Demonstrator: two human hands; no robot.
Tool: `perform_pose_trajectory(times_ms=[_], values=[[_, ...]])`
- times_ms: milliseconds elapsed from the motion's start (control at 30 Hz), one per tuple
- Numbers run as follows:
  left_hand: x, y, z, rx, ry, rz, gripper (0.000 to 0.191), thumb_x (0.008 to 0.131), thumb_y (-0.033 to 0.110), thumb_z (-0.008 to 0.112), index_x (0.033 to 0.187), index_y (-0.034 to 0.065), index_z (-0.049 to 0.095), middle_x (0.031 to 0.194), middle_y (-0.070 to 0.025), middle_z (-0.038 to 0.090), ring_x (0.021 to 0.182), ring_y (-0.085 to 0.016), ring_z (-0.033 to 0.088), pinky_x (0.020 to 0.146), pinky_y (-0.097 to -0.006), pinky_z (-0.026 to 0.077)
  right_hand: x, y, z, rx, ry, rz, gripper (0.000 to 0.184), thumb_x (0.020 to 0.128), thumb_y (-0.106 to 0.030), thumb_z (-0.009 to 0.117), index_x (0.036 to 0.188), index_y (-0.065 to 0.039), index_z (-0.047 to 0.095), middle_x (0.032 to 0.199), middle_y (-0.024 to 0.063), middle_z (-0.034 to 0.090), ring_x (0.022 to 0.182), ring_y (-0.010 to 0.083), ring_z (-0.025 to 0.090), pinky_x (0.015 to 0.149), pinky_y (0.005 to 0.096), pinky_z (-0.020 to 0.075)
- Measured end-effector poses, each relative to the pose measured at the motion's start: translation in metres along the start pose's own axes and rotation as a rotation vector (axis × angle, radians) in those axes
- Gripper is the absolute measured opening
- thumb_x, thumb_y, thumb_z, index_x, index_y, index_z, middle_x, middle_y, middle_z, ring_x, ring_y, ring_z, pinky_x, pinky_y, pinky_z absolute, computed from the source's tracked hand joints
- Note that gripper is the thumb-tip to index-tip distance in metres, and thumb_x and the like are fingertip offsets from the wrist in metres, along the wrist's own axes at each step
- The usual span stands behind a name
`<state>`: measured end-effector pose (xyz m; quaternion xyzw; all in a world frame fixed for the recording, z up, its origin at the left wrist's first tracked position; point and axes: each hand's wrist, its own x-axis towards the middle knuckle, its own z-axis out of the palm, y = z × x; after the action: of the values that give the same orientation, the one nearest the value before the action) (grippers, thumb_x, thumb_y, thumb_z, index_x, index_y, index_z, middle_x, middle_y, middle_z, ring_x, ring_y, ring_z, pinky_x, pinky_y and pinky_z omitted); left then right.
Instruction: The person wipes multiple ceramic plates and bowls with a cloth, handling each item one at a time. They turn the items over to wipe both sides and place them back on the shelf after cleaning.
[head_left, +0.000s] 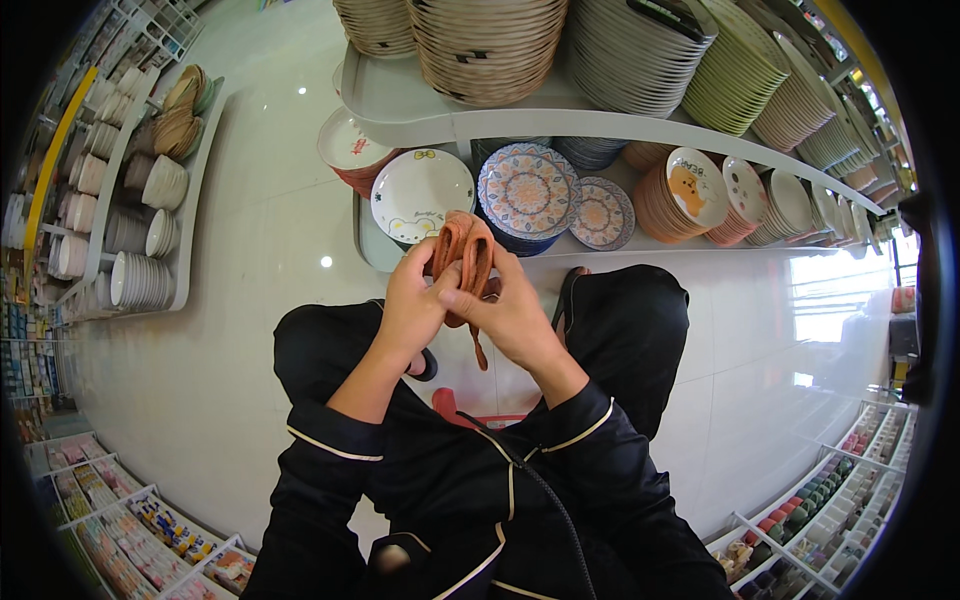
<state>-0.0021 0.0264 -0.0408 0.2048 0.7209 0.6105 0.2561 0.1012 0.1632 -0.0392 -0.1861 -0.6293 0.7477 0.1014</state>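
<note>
An orange-brown folded cloth (477, 259) is gripped between my two hands, its folds upright and a thin end dangling below. My left hand (417, 300) holds it from the left side, and my right hand (504, 300) from the right, with the thumbs close together. Just beyond the cloth sits a white plate with a cartoon print (422, 191). Beside that plate stands a stack of blue and orange patterned plates (529, 191), with a smaller patterned plate (602, 214) to its right. Some fingers are hidden behind the cloth.
A grey display shelf (570, 120) bears tall stacks of plates above and more below, including orange bear-print plates (696, 187). Another shelf with bowls (202, 195) stands left. A red stool (446, 405) shows between my legs. Partitioned racks (120, 480) of small goods curve along the bottom corners.
</note>
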Motion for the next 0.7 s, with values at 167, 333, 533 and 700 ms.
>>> perform_pose_trajectory(times_ms=[167, 333, 533, 700], values=[[0.003, -0.002, -0.006, -0.178, -0.069, -0.11, 0.036, 0.111, 0.012, 0.065, 0.143, -0.0037, 0.064, 0.126, -0.008, 0.075, 0.113, -0.013, 0.069, 0.101, -0.0311, 0.055, 0.001, 0.001, -0.004, 0.218, 0.049, 0.095, 0.078, 0.093, 0.001, 0.076, 0.163, 0.003, 0.042, 0.116, 0.0126, 0.069, 0.087, 0.0149, 0.071, 0.063, 0.0284, 0.0569], [0.002, -0.002, -0.001, -0.063, -0.065, -0.072, 0.037, 0.11, 0.012, 0.066, 0.143, -0.0048, 0.064, 0.122, -0.009, 0.076, 0.109, -0.013, 0.072, 0.099, -0.0314, 0.057, -0.005, 0.006, 0.002, -0.371, 0.022, -0.164, 0.081, 0.087, -0.006, 0.083, 0.158, 0.003, 0.045, 0.136, 0.0217, 0.051, 0.119, 0.0338, 0.065, 0.088, 0.0415, 0.06], [0.0, 0.008, 0.001, -0.368, -0.112, -0.195, 0.039, 0.108, 0.015, 0.068, 0.139, -0.0085, 0.065, 0.116, -0.0143, 0.078, 0.101, -0.02, 0.077, 0.095, -0.0338, 0.06, -0.003, 0.003, 0.006, -0.42, 0.208, -0.192, 0.052, 0.087, 0.002, 0.067, 0.139, 0.007, 0.06, 0.117, 0.022, 0.059, 0.112, 0.0389, 0.064, 0.094, 0.0458, 0.0567], [0.01, 0.016, -0.006, 0.125, 0.333, 0.088, 0.049, 0.107, 0.024, 0.071, 0.144, -0.0049, 0.061, 0.137, -0.0139, 0.07, 0.127, -0.023, 0.068, 0.106, -0.0387, 0.056, 0.0, -0.012, -0.024, 0.748, 0.071, 0.138, 0.047, 0.094, 0.004, 0.049, 0.139, 0.011, 0.059, 0.13, 0.0205, 0.072, 0.113, 0.0292, 0.076, 0.1, 0.0413, 0.0642]])
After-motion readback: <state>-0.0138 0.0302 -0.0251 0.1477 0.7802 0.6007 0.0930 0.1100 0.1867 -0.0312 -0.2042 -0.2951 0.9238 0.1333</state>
